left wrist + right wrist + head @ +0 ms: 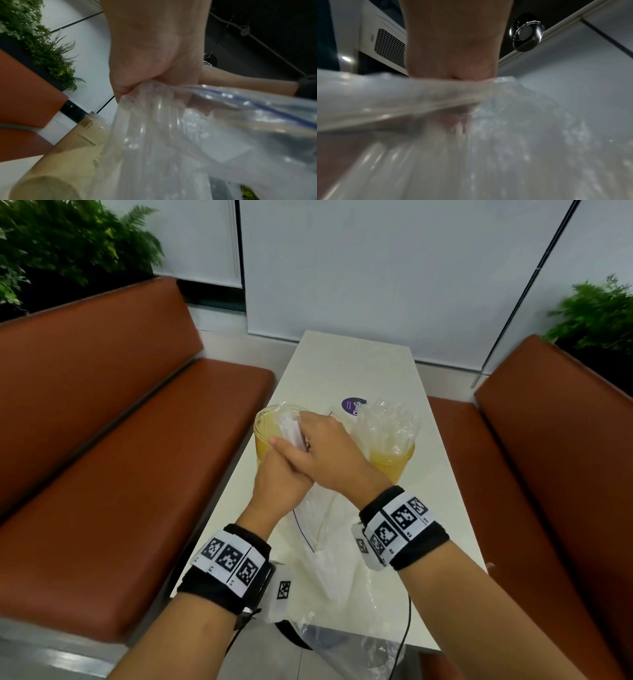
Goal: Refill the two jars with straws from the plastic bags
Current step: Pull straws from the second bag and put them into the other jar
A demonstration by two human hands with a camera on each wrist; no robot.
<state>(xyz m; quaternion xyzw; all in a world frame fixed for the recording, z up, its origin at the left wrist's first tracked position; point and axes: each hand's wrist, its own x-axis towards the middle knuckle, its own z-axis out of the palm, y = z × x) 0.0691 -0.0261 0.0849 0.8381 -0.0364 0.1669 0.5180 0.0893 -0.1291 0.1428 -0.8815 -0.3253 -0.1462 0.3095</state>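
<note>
Two yellow-tinted clear jars stand on the white table [346,364]. Over the mouth of the left jar [265,419], my right hand [318,446] grips a bundle of white wrapped straws [290,430]. Just below it, my left hand [279,484] grips the same bundle through a clear zip bag [329,542] that trails down to the table. In the left wrist view the left hand [137,81] squeezes the straws [154,121] inside the bag [257,108], beside the jar [77,142]. The right wrist view shows my right hand [453,75] closed over blurred plastic [402,97]. The right jar [394,463] holds straws in crinkled plastic [387,422].
Brown bench seats flank the narrow table on the left [137,474] and right [548,474]. Another clear plastic bag [352,645] hangs over the near table edge. A purple round sticker [352,405] lies behind the jars. A black cable [407,628] runs from my right wrist.
</note>
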